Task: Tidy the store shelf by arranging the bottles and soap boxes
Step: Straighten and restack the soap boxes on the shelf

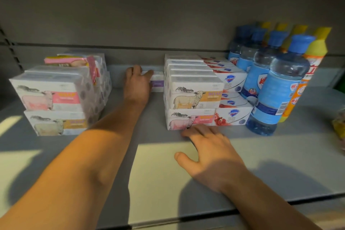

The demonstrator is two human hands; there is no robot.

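Standing at far left on the grey shelf (280, 164): a double-height stack of sheep-print soap boxes (54, 99), pink-labelled on top, orange-labelled below, with further boxes leaning loosely behind, one pink-topped and tilted. Blurred there, so print not readable.

Reaching deep into the gap between the two soap groups: left hand (137, 82), arm stretched far forward, fingers curled over the near end of a purple-banded soap box (157, 81) lying at the back of the shelf, close against the rear wall. Looks like a grip on that box, thumb hidden.

Stacked just right of the gap: a second block of sheep-print boxes (194, 95), upper tier in a row running back, front one orange-labelled; beneath, a pink-labelled box (188, 120) at the front edge. Touching alongside: white shield-logo soap boxes (233, 115), two tiers, the lower front one showing red fruit.

Lying flat on the shelf before that block: right hand (207, 153), palm down, fingers spread and straight, holding nothing, fingertips just at the foot of the pink-labelled box.

Ranked further right, upright: blue-capped clear bottles (276, 95) in a row running back, just beside the shield boxes. Behind and right of them: yellow-capped orange bottles (308, 73). Cut off at the far right edge: something yellowish, too blurred to tell.
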